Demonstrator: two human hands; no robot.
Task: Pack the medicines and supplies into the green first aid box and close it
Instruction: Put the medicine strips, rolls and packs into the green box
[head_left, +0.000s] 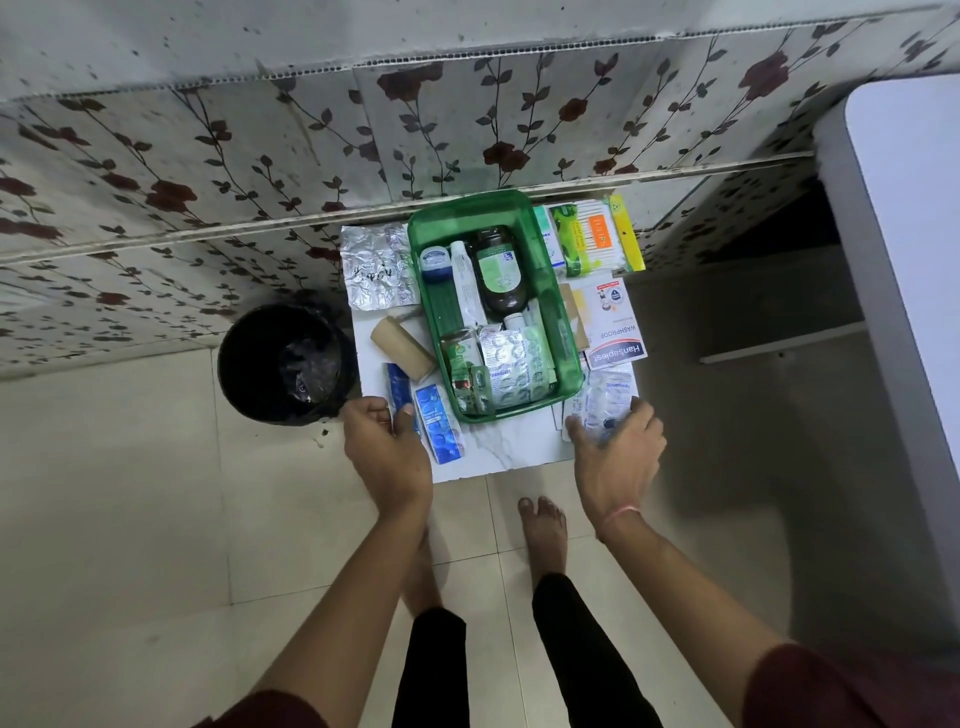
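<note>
At the left of the frame sits a black bin (287, 364) on the floor, not part of the job. Next to it, low on the white counter (511, 449), the left hand (387, 447) pinches a thin blue pill strip (399, 389) by its near end. A second blue pill strip (439, 423) lies just beside it. These strips are light and bendy, so hold them by the edges.

The brown bandage roll (402, 349) above is soft and easy to squeeze.

In the middle, the green first aid box (566, 332) stands open and already holds a dark glass bottle (498, 273), which looks heavy and could break.

At the right, the right hand (615, 441) rests its spread fingers on clear pill packs (605, 397). They look slippery. I cannot tell if they are gripped. No lid is seen.
</note>
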